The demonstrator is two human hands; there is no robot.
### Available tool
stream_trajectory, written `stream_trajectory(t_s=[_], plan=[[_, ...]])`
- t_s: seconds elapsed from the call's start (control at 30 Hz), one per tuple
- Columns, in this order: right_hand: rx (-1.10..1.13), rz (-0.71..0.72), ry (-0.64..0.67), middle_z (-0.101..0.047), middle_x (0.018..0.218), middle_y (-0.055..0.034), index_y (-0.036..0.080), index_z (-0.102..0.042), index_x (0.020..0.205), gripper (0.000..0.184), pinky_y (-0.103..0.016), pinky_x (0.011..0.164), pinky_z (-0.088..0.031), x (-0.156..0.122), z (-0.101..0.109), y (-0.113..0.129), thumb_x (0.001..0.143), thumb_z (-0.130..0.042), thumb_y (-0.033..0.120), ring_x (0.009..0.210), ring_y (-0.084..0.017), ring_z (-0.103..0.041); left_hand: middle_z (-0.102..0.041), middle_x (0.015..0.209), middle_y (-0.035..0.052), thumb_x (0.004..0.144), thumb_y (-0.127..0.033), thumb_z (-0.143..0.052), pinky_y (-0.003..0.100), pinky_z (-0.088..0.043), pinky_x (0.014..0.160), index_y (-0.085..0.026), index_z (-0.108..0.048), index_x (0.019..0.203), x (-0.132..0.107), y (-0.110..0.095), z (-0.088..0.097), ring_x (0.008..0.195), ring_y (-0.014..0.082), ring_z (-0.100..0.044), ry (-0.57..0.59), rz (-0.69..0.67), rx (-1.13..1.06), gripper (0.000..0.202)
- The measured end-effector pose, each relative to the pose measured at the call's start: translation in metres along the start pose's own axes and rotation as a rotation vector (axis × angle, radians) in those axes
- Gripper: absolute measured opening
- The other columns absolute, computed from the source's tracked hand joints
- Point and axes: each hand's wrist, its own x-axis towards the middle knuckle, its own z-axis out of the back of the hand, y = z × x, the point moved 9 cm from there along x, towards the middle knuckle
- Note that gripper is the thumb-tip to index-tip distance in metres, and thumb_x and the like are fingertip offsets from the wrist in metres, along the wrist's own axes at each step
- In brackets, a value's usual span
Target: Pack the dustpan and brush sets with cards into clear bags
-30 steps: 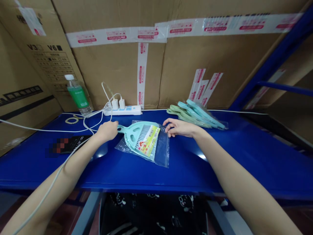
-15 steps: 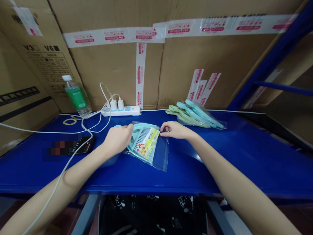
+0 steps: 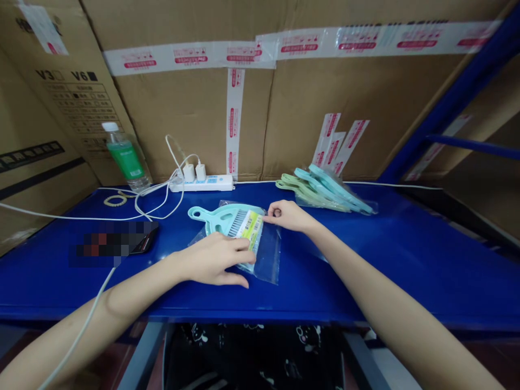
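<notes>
A light-blue dustpan [image 3: 224, 210] with a small dark-bristled brush [image 3: 239, 223] and a yellow-green label card [image 3: 255, 226] lies in a clear plastic bag [image 3: 268, 260] on the blue table. My left hand [image 3: 219, 259] reaches across the bag's lower part, fingers bent over the label and thumb spread apart. At the bag's upper right, my right hand [image 3: 289, 215] pinches its edge between thumb and forefinger. The dustpan's handle loop points left; my left hand hides part of the pan.
Several bagged green and blue dustpans [image 3: 325, 189] are stacked at the back right. A power strip [image 3: 207, 183] with two chargers, a bottle [image 3: 128, 160], loose white cables and a phone-like dark object [image 3: 144, 238] are on the left. Cardboard [image 3: 187, 114] stands behind the table.
My left hand has moved from the dustpan's handle side down and right over the label, its fingers opening. My right hand keeps its pinch at the bag's edge.
</notes>
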Motion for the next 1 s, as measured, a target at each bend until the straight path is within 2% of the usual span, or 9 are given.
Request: stream_trajectory(t_s=[0.1, 0.2, 0.33, 0.47, 0.6, 0.73, 0.83, 0.9, 1.0], plan=[[-0.051, -0.019, -0.055, -0.049, 0.054, 0.0040, 0.022, -0.042, 0.058, 0.028, -0.025, 0.052, -0.031, 0.001, 0.001, -0.004, 0.071, -0.064, 0.034, 0.053, -0.013, -0.047, -0.056, 0.083, -0.0007, 0.090, -0.034, -0.050, 0.023, -0.034, 0.050, -0.022, -0.058, 0.092, 0.000, 0.000, -0.001, 0.058, 0.0100, -0.048, -0.004, -0.021, 0.015, 0.015], [-0.092, -0.028, -0.135, -0.054, 0.063, 0.0016, 0.023, -0.047, 0.071, 0.023, -0.026, 0.053, -0.034, 0.001, 0.003, -0.007, 0.070, -0.066, 0.036, 0.059, -0.016, -0.052, -0.054, 0.081, -0.0010, 0.092, -0.028, -0.045, 0.022, -0.033, 0.050, -0.022, -0.060, 0.090, -0.001, -0.001, -0.001, 0.057, 0.0093, -0.046, -0.010, -0.035, 0.004, 0.016], [-0.065, 0.095, -0.191, -0.060, 0.077, -0.0022, 0.021, -0.051, 0.084, 0.019, -0.026, 0.059, -0.039, 0.003, 0.003, 0.002, 0.072, -0.064, 0.031, 0.070, -0.018, -0.056, -0.053, 0.081, -0.0011, 0.092, -0.025, -0.045, 0.022, -0.033, 0.051, -0.022, -0.061, 0.091, -0.001, -0.003, 0.001, 0.058, 0.0090, -0.046, -0.021, -0.051, -0.015, 0.017], [-0.017, 0.093, -0.102, -0.062, 0.071, -0.0007, 0.021, -0.052, 0.077, 0.003, -0.025, 0.058, -0.038, 0.003, 0.001, 0.003, 0.079, -0.053, 0.021, 0.065, -0.016, -0.057, -0.054, 0.082, -0.0017, 0.091, -0.024, -0.047, 0.021, -0.034, 0.051, -0.023, -0.062, 0.090, -0.001, -0.001, 0.002, 0.059, 0.0085, -0.047, 0.013, -0.022, -0.053, 0.015], [-0.013, 0.063, -0.053, -0.063, 0.063, 0.0010, 0.021, -0.049, 0.069, 0.014, -0.025, 0.059, -0.038, 0.000, 0.005, 0.002, 0.076, -0.048, 0.010, 0.063, -0.016, -0.059, -0.056, 0.084, -0.0009, 0.089, -0.019, -0.047, 0.022, -0.035, 0.053, -0.022, -0.062, 0.086, -0.002, 0.004, 0.002, 0.062, 0.0091, -0.051, 0.067, 0.020, -0.073, 0.015], [-0.001, 0.051, -0.013, -0.061, 0.059, 0.0021, 0.022, -0.047, 0.071, 0.010, -0.026, 0.059, -0.041, -0.004, 0.006, 0.003, 0.075, -0.052, 0.014, 0.061, -0.016, -0.060, -0.059, 0.086, -0.0003, 0.088, -0.015, -0.044, 0.022, -0.036, 0.055, -0.022, -0.061, 0.086, -0.004, 0.008, 0.005, 0.067, 0.0102, -0.054, 0.100, 0.045, -0.105, 0.018], [-0.011, 0.037, 0.022, -0.058, 0.057, 0.0038, 0.022, -0.045, 0.074, 0.016, -0.026, 0.059, -0.041, -0.006, 0.005, 0.006, 0.070, -0.053, 0.009, 0.062, -0.017, -0.060, -0.059, 0.084, -0.0003, 0.084, -0.010, -0.044, 0.022, -0.036, 0.055, -0.021, -0.060, 0.084, -0.005, 0.011, 0.006, 0.069, 0.0109, -0.055, 0.130, 0.059, -0.116, 0.019], [-0.024, 0.012, 0.082, -0.054, 0.054, 0.0061, 0.022, -0.043, 0.077, 0.023, -0.025, 0.057, -0.041, -0.010, 0.004, 0.005, 0.065, -0.053, 0.006, 0.059, -0.016, -0.058, -0.059, 0.082, -0.0002, 0.080, -0.007, -0.045, 0.022, -0.036, 0.055, -0.021, -0.059, 0.081, -0.007, 0.014, 0.007, 0.070, 0.0115, -0.056, 0.155, 0.076, -0.114, 0.019], [-0.015, -0.053, 0.278, -0.051, 0.051, 0.0091, 0.023, -0.041, 0.080, 0.030, -0.024, 0.051, -0.040, -0.022, -0.003, 0.000, 0.060, -0.053, 0.004, 0.050, -0.014, -0.054, -0.059, 0.082, 0.0000, 0.072, -0.005, -0.045, 0.023, -0.037, 0.056, -0.020, -0.058, 0.076, -0.010, 0.022, 0.006, 0.069, 0.0127, -0.056, 0.186, 0.122, -0.076, 0.020]])
